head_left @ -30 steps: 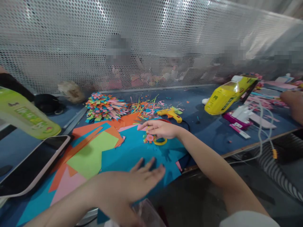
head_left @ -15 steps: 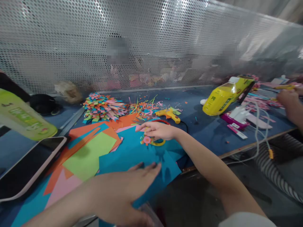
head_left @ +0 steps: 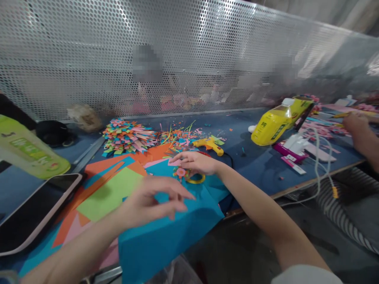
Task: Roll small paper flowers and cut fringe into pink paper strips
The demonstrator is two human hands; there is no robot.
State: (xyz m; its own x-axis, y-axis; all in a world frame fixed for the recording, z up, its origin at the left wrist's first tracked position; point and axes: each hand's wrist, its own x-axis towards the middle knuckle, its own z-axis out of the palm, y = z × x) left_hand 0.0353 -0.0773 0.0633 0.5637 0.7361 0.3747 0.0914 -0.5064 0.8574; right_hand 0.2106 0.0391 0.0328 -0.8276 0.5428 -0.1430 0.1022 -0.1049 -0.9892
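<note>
My left hand (head_left: 158,199) hovers over a large blue paper sheet (head_left: 166,240), slightly blurred, with its fingers loosely bent and apart and no object visible in them. The sheet bends down over the table's front edge. My right hand (head_left: 198,162) rests farther back on the blue paper, fingers stretched to the left. Beside its fingers is a small pink-centred paper flower (head_left: 180,172) with orange and green petals. A yellow ring-shaped handle (head_left: 196,179) shows below the palm; the rest of it is hidden.
A yellow glue gun (head_left: 209,145), paper scraps (head_left: 180,136) and a fringed paper bundle (head_left: 127,136) lie behind. At left are coloured sheets (head_left: 109,193), a phone (head_left: 38,215) and a green bottle (head_left: 32,152). To the right stand a yellow bottle (head_left: 271,124), a power strip (head_left: 291,152) and a co-worker's hand (head_left: 355,122).
My left hand has lifted and drawn back from the blue sheet, its fingers bending. The sheet's near part now hangs lower over the edge. My right hand stays almost in place.
</note>
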